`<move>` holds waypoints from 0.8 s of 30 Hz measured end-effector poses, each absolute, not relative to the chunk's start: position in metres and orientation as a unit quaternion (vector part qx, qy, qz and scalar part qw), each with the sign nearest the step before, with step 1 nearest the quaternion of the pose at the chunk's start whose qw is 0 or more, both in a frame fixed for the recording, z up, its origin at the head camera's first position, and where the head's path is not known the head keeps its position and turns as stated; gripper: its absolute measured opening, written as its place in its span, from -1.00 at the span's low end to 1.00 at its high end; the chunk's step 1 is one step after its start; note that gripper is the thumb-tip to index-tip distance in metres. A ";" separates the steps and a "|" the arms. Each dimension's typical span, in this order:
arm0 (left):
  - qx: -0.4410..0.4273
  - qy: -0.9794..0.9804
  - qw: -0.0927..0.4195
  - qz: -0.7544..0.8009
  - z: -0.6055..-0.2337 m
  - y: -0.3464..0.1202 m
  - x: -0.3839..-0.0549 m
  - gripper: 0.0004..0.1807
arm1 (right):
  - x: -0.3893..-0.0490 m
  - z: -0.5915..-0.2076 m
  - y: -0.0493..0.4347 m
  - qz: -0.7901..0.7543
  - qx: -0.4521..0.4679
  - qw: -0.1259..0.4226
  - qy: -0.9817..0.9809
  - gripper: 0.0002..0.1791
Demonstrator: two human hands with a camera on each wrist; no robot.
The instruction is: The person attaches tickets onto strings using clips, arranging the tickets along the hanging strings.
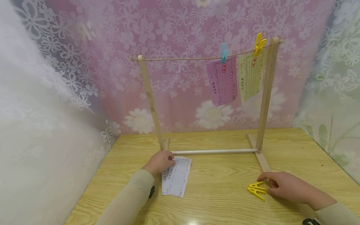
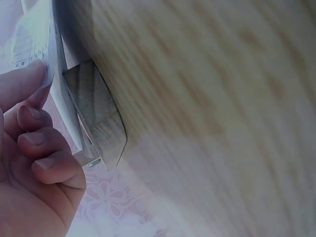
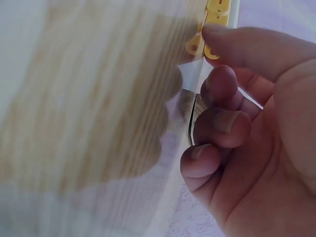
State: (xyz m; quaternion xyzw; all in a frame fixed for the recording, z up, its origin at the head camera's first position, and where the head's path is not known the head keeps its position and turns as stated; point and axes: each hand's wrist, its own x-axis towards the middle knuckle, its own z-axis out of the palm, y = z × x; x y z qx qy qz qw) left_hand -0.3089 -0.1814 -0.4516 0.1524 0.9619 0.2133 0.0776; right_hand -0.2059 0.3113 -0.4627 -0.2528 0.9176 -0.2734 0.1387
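Observation:
My left hand (image 1: 161, 162) is at the far end of the white printed slips (image 1: 178, 179), which overlap on the table near the rack's left foot. In the left wrist view, thumb and forefinger pinch the edge of a white slip (image 2: 47, 74), the other fingers curled. Over on the right, my right hand (image 1: 289, 189) reaches to the yellow clothespins (image 1: 256, 189) lying on the table. The right wrist view has its thumb against a yellow clothespin (image 3: 213, 47), with the forefinger behind it and the remaining fingers curled.
A wooden rack (image 1: 267, 93) stands behind the hands, with a rope (image 1: 180, 58) along its top and a white rod (image 1: 213, 152) low down. From the rope hang a pink slip (image 1: 223, 82) under a blue clothespin (image 1: 224, 53) and a yellow slip (image 1: 251, 78) under a yellow clothespin.

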 end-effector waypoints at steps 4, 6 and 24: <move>0.131 0.957 0.077 0.245 -0.449 -0.181 -0.307 -0.85 | -0.207 -0.463 0.311 -0.263 -0.254 0.133 0.921 -0.62; 0.119 0.954 0.077 0.266 -0.447 -0.180 -0.306 -0.85 | -0.207 -0.463 0.311 -0.258 -0.255 0.129 0.923 -0.64; 0.144 0.934 0.028 0.326 -0.438 -0.179 -0.302 -0.63 | -0.205 -0.458 0.302 -0.295 -0.221 0.081 0.926 -0.68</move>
